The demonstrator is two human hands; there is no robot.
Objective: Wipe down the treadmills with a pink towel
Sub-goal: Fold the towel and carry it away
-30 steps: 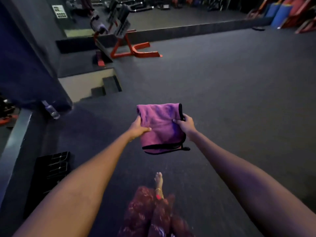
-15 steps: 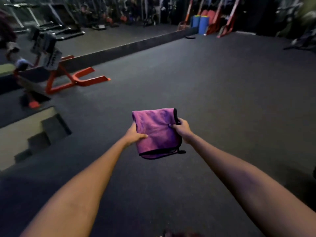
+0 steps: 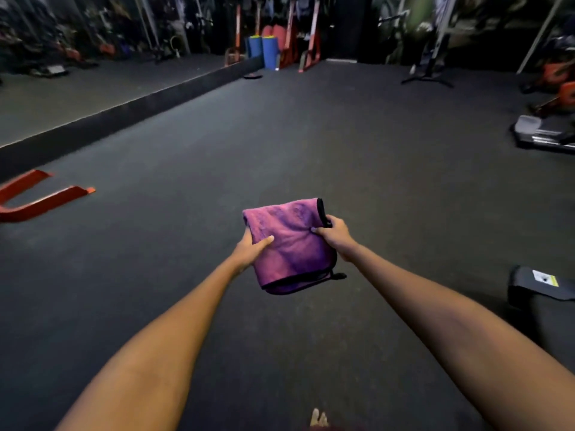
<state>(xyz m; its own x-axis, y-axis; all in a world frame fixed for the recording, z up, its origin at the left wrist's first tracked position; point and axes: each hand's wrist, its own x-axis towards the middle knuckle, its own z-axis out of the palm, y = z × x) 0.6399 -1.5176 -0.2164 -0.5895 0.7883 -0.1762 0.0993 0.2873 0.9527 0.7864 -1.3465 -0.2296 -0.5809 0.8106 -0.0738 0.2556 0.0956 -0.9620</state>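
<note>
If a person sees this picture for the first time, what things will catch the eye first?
First the folded pink towel in the middle, held above the dark floor by both hands, the left hand and right hand gripping its side edges. Next the red metal frame lying at the left edge, and the blue rolls standing at the far wall.

Fuzzy cloth towel [image 3: 292, 247], matt floor [image 3: 342, 144]

L hand [image 3: 250, 251] fingers hidden under towel [image 3: 291, 244]; far racks [image 3: 93, 32] too blurred.
</note>
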